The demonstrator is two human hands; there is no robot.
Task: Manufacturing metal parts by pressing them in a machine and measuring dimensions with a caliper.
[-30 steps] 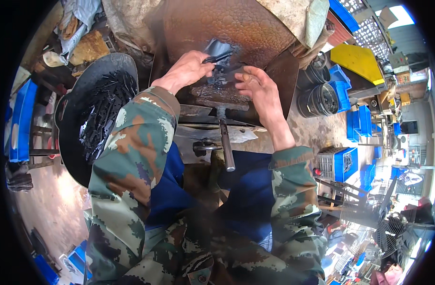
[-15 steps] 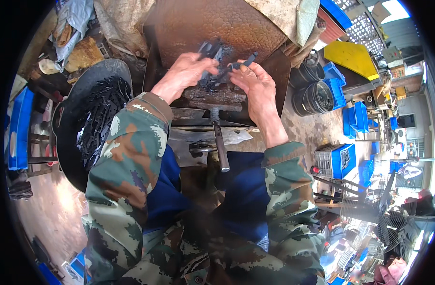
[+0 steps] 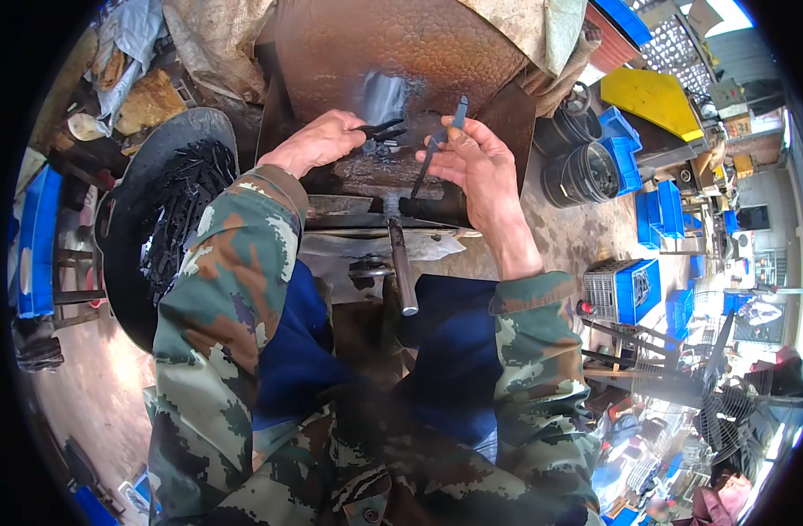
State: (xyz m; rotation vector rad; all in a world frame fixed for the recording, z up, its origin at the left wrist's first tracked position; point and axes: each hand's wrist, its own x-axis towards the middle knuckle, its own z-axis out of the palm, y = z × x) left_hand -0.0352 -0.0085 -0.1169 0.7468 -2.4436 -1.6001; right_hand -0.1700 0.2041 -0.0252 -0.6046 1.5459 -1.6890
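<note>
My left hand [image 3: 325, 141] is closed on a couple of thin black metal strips [image 3: 382, 131], whose ends stick out to the right. Between thumb and fingers, my right hand [image 3: 482, 163] grips one long dark metal strip [image 3: 428, 162], tilted with its upper end greyer and the lower end pointing down at the near edge. Both hands are over a dirty metal fixture [image 3: 385, 172] with a round bar [image 3: 402, 267] reaching toward me. Behind the hands, a pale blurred patch [image 3: 384, 98] shows in front of a rusty brown metal sheet [image 3: 401, 48].
A black tub [image 3: 215, 124] heaped with dark strips [image 3: 191, 206] stands at my left. Black buckets [image 3: 581, 175] and blue bins [image 3: 623, 167] are at the right, with a crate [image 3: 601, 292] nearer. Sacking [image 3: 213, 48] hangs at the back left. A fan [image 3: 713, 412] stands at the lower right.
My left hand has drawn back left, away from the middle, with its strips. My right hand has shifted slightly right and down, and its strip now stands steeper.
</note>
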